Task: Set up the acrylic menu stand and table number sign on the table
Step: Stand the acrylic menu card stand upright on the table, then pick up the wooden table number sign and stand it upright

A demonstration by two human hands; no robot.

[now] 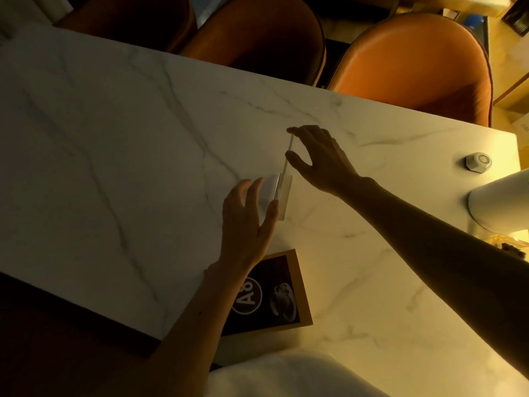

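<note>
Your left hand (246, 216) is spread, fingers loose, its thumb side touching the near end of the clear acrylic menu stand (282, 193), which sits mid-way across the white marble-patterned bench (114, 138). Just nearer you than the stand, partly under your left forearm, the black table number sign with a tan frame and "A8" roundel (274, 293) lies flat, not yet stood up. Beyond the stand's base, your right hand (317, 156) pinches the thin upright acrylic panel between thumb and fingers. That panel looks edge-on and light, so I'd judge a sideways nudge from either hand could tip it or skid the base on the smooth marble. Far right of the stand, the small white hexagonal call button (478, 161) sits well apart.
</note>
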